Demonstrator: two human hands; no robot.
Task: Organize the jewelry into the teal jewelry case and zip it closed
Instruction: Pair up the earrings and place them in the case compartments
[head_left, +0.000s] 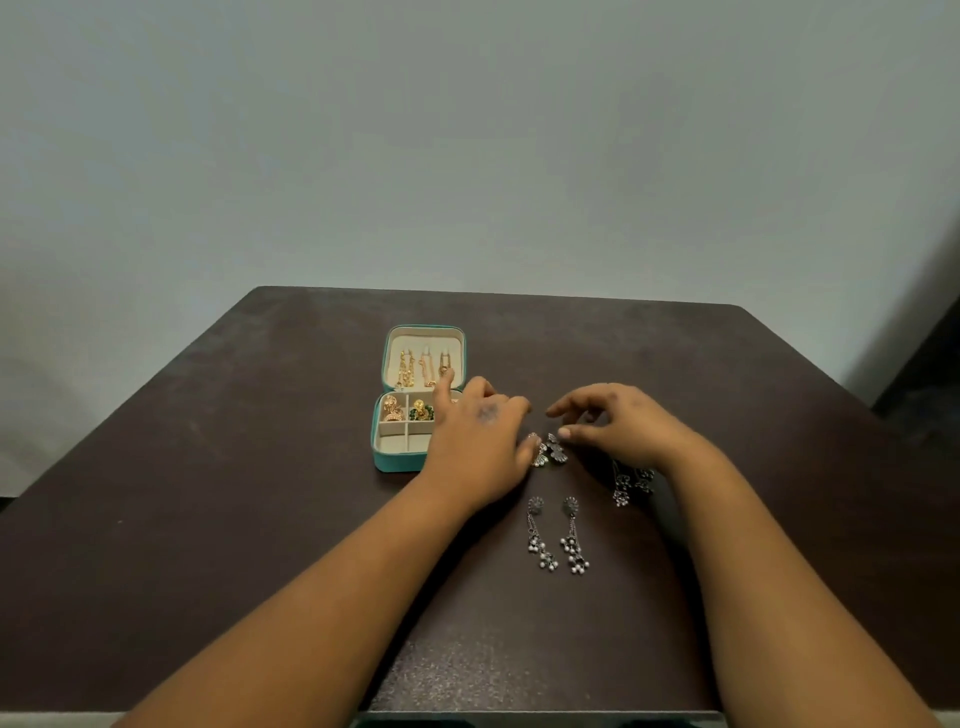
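Table (260, 467) matt dark, speckled; earrings (558, 535) silvery metal; case (397, 461) lining perhaps velvet.

A dark brown bench (260, 467) fills the lower half of the view — its top dull and lightly scuffed, paler speckling near the front edge. Behind it rises a plain pale grey-green wall (467, 130); a dark strip (930, 364) stands at far right.

There is only one view, from a wide-angle camera worn on the person's head. It looks forward and down over the dark tabletop (260, 467), from the near edge toward the pale wall (467, 130) behind it. Both forearms enter from the bottom, so the camera is close. The wide lens bends the tabletop edges.
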